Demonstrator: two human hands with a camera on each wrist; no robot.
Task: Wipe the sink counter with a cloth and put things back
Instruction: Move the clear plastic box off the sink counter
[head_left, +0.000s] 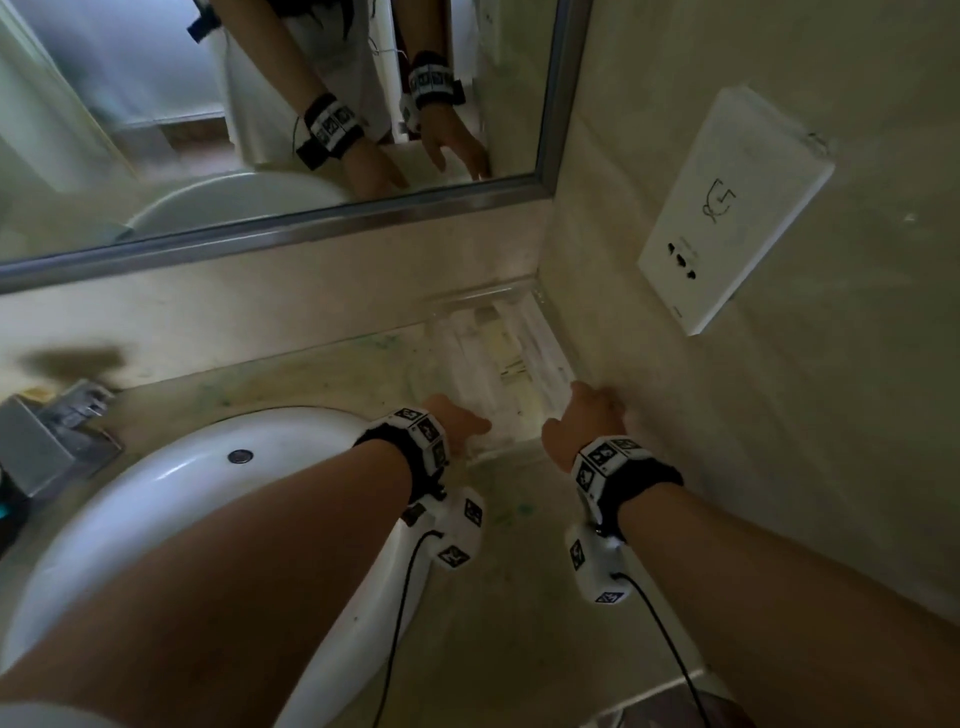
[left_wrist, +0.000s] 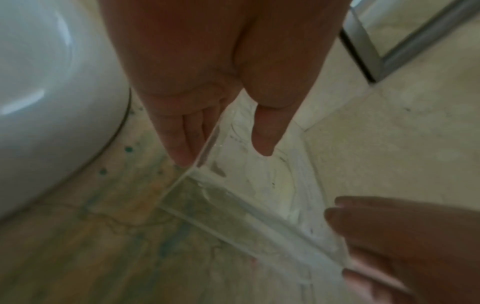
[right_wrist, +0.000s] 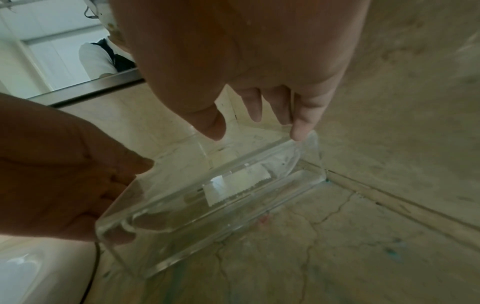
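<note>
A clear acrylic tray (head_left: 498, 358) with white packets inside sits in the back right corner of the stained beige counter (head_left: 498, 597), against both walls. My left hand (head_left: 460, 421) pinches the tray's left wall, thumb inside and fingers (left_wrist: 182, 152) outside. My right hand (head_left: 587, 415) pinches the right wall beside the side wall, thumb inside and fingers (right_wrist: 298, 131) outside. The left wrist view shows the tray (left_wrist: 246, 216) with my right hand (left_wrist: 389, 236) at its near corner. The right wrist view shows the tray (right_wrist: 207, 205) held by my left hand (right_wrist: 78, 174). No cloth is in view.
The white sink basin (head_left: 182, 467) lies left of the tray. A grey metal faucet (head_left: 47, 436) stands at the far left. A framed mirror (head_left: 260, 104) hangs above the backsplash. A white socket panel (head_left: 727, 218) is on the right wall.
</note>
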